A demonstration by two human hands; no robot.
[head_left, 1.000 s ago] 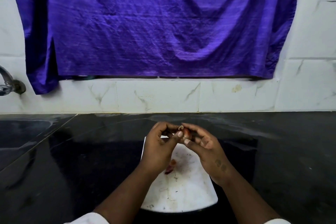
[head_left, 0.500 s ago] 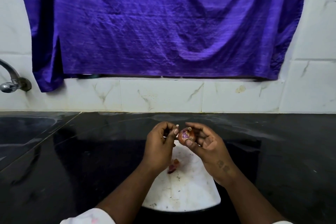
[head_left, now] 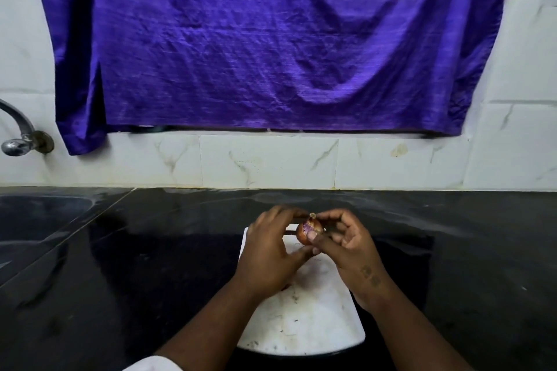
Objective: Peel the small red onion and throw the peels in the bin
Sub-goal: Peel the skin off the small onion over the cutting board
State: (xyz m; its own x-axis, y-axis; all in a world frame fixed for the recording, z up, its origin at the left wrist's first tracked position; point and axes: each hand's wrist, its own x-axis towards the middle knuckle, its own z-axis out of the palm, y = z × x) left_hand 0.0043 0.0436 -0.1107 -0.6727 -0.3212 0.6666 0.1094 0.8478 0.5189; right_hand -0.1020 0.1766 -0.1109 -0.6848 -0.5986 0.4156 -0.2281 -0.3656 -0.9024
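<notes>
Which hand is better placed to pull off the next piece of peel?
Left, probably. The right hand grips the small red onion steady; the left hand curls its fingers at the dry tip, ready to pull.

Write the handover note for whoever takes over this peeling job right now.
Right hand: grips the small red onion above the white board.
Left hand: fingers curled onto the onion's top, thumb beneath, apparently picking at the skin.
Done: one patch peeled, purple flesh showing.
Left: strip the remaining brown skin, gather the peels, bin them. No bin is in view.
</notes>
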